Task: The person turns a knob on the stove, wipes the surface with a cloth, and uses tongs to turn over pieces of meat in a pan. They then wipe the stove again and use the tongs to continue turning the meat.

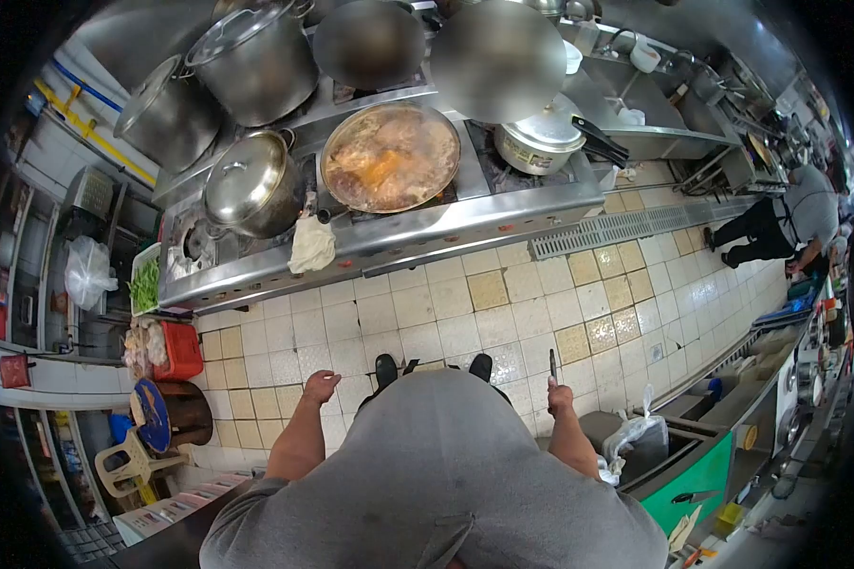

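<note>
Between steps, I reckon: my right hand (560, 397) is wrapped round a thin tool (552, 362), right of centre in the frame. Left hand (321, 386) is half-curled, can't tell if clenched. Reaching the pan (324, 159), top middle, would call for stepping closer.

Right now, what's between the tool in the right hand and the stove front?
From the tool in the right hand to the stove front, the head view shows only tiled floor and the left end of the floor grate.

A beige plastic chair (142, 467) stands near a red container (183, 351).
</note>
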A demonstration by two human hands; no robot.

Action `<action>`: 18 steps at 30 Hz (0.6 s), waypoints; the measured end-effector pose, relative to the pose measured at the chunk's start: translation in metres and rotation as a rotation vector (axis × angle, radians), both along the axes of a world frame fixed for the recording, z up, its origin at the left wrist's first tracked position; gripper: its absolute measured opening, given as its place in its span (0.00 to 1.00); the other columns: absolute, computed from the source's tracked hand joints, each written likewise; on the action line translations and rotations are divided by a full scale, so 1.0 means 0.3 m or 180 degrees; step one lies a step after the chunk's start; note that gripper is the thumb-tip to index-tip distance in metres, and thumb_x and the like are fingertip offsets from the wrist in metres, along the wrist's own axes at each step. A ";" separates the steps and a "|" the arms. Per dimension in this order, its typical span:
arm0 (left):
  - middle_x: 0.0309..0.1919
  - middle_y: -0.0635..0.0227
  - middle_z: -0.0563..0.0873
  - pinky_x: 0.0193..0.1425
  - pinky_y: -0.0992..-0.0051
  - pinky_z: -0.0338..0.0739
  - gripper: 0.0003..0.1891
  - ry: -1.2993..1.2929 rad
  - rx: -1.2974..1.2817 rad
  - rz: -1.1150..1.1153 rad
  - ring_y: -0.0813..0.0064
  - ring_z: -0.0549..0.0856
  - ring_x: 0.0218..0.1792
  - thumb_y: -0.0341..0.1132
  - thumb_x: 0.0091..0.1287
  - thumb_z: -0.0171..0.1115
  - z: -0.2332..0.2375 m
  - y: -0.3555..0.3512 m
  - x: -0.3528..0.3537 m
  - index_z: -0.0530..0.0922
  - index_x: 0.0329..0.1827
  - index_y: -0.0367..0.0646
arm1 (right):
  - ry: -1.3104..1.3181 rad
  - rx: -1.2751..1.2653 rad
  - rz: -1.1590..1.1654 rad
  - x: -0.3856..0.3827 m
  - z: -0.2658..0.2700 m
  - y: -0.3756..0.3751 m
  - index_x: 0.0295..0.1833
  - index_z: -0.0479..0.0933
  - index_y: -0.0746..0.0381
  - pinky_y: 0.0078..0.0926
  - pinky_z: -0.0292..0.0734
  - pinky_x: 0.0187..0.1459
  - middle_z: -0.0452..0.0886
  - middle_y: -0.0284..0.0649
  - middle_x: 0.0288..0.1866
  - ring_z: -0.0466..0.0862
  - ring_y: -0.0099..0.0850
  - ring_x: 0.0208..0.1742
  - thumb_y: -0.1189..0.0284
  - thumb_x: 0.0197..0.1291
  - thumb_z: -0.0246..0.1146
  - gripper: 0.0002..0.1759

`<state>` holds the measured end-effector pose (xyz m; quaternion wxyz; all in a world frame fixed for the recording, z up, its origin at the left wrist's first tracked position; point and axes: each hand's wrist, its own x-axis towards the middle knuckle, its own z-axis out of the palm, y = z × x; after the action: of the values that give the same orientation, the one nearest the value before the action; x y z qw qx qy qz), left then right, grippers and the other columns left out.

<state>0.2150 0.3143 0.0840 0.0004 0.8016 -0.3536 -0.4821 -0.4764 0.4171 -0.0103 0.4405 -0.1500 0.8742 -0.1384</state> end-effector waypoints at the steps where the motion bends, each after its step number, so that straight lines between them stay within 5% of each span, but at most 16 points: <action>1: 0.49 0.50 0.93 0.51 0.65 0.87 0.32 -0.0015 -0.0081 -0.0028 0.64 0.92 0.43 0.55 0.68 0.72 0.001 0.002 -0.003 0.84 0.68 0.43 | 0.0004 0.0006 0.0003 0.013 0.007 -0.007 0.41 0.82 0.65 0.34 0.62 0.17 0.69 0.34 0.19 0.67 0.29 0.16 0.41 0.75 0.61 0.33; 10: 0.57 0.49 0.91 0.66 0.64 0.83 0.31 0.0022 -0.0155 -0.0210 0.56 0.89 0.59 0.56 0.68 0.72 -0.083 -0.012 0.011 0.85 0.66 0.44 | 0.0091 -0.0100 0.0282 0.047 0.139 -0.076 0.43 0.83 0.67 0.35 0.65 0.16 0.72 0.37 0.21 0.70 0.31 0.16 0.42 0.76 0.61 0.34; 12: 0.59 0.49 0.90 0.70 0.64 0.80 0.30 -0.0011 -0.0176 -0.0296 0.54 0.88 0.63 0.56 0.67 0.72 -0.102 -0.011 0.023 0.86 0.65 0.43 | 0.0047 -0.0076 0.0269 0.034 0.122 -0.075 0.46 0.83 0.75 0.43 0.79 0.23 0.82 0.50 0.29 0.83 0.43 0.23 0.41 0.75 0.62 0.39; 18: 0.60 0.49 0.90 0.71 0.64 0.80 0.29 0.0076 -0.0163 -0.0074 0.53 0.87 0.64 0.56 0.67 0.72 -0.120 0.013 0.004 0.87 0.63 0.42 | 0.0058 -0.0032 0.0443 0.025 0.146 -0.071 0.45 0.82 0.75 0.44 0.78 0.23 0.82 0.50 0.29 0.82 0.43 0.23 0.42 0.75 0.62 0.38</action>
<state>0.2161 0.3181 0.0481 0.0195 0.7913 -0.3751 -0.4824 -0.4690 0.3959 0.0336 0.4403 -0.2139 0.8650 -0.1104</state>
